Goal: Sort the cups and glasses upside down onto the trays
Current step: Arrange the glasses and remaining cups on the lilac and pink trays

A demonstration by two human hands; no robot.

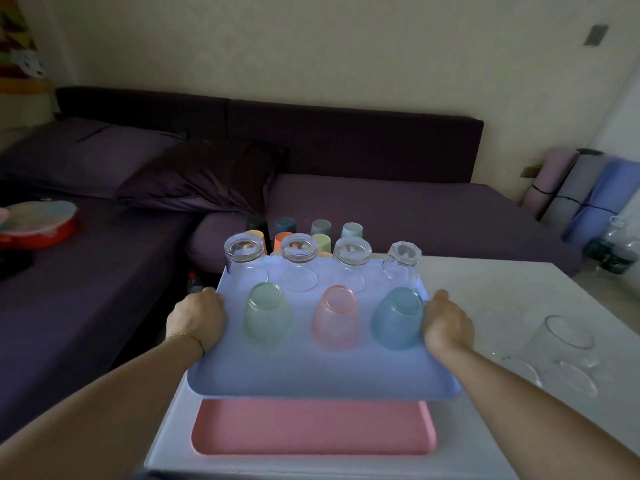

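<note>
I hold a light blue tray (322, 372) above the white table, my left hand (197, 315) gripping its left edge and my right hand (446, 323) gripping its right edge. Upside down on it stand a green glass (266, 315), a pink glass (335, 317) and a blue glass (397, 318) in the near row. Behind them stand several clear glasses (299, 249), also upside down. A pink tray (311, 427) lies empty on the table under the blue one. Several coloured cups (320, 227) stand upside down beyond the tray, partly hidden.
Clear glasses (568, 336) stand on the white table (491, 282) at the right. A dark purple sofa with cushions (204, 174) runs behind and to the left. A red dish (38, 223) lies on the sofa at the far left. Rolled mats (581, 188) lean at the right wall.
</note>
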